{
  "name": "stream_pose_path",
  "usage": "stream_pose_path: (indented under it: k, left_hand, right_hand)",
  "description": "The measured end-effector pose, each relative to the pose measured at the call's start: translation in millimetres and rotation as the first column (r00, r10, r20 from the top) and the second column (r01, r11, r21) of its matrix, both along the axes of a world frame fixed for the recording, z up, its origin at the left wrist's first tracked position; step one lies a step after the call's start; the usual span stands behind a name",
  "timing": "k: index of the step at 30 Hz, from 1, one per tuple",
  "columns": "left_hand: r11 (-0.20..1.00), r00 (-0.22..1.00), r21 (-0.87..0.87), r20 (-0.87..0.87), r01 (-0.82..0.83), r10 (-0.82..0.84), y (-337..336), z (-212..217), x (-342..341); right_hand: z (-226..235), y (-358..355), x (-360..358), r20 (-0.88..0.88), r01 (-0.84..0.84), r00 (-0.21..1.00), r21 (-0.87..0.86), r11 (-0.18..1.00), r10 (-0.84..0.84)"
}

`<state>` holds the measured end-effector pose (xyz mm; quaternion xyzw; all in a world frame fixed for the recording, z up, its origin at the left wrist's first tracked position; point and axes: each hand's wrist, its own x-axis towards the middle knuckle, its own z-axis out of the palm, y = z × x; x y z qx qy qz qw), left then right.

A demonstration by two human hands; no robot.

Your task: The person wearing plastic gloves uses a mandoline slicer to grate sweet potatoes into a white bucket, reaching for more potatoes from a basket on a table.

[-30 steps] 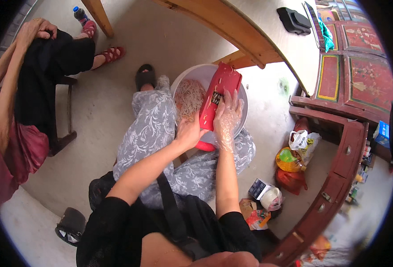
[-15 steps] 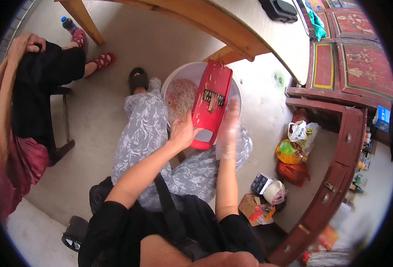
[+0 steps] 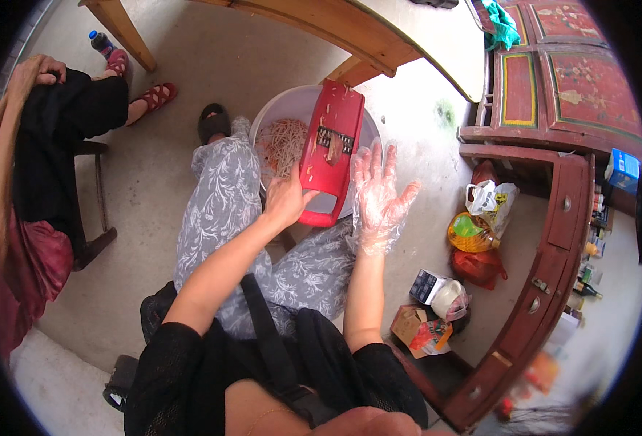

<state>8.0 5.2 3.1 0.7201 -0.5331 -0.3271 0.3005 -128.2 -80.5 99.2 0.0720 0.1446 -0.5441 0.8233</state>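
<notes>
My left hand, bare, grips the near end of a red grater by its handle frame. The grater lies slanted across a white tub, its far end at the rim. Pale scraps stick to its red surface, and a brownish piece rests on the metal blade section. Pale and orange shreds fill part of the tub left of the grater. My right hand, in a clear plastic glove, is just right of the grater with its fingers spread and nothing in it.
A wooden table stands beyond the tub. On the left sits another person, hands together on the knee, near a bottle. At right, bags, an oil bottle and boxes lie beside a red-brown cabinet.
My right hand has turned and spread its fingers, moving slightly away from the grater. The left hand still holds the grater. The whole view has shifted a little.
</notes>
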Motion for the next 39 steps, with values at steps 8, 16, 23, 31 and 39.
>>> stream_pose_path:
  k: [8, 16, 23, 31, 39]
  left_hand:
    - [0.953, 0.985, -0.270, 0.065, -0.138, 0.161, 16, 30, 9]
    - [0.842, 0.963, -0.536, -0.190, 0.063, -0.193, 55, 129, -14]
    - [0.819, 0.909, -0.563, -0.390, -0.110, -0.146, 53, 132, -27]
    - [0.846, 0.785, -0.533, -0.538, -0.035, -0.306, 74, 154, -52]
    - [0.808, 0.767, -0.589, -0.533, -0.034, -0.357, 69, 150, -66]
  right_hand:
    - [20, 14, 21, -0.199, -0.212, 0.965, -0.214, 0.953, 0.170]
    - [11, 24, 35, -0.371, -0.221, 0.922, -0.263, 0.939, 0.113]
    - [17, 26, 38, -0.334, -0.236, 0.934, -0.320, 0.917, 0.124]
    - [21, 31, 46, -0.119, -0.239, 0.970, -0.305, 0.922, 0.213]
    - [18, 35, 50, -0.049, -0.252, 0.967, -0.302, 0.919, 0.249]
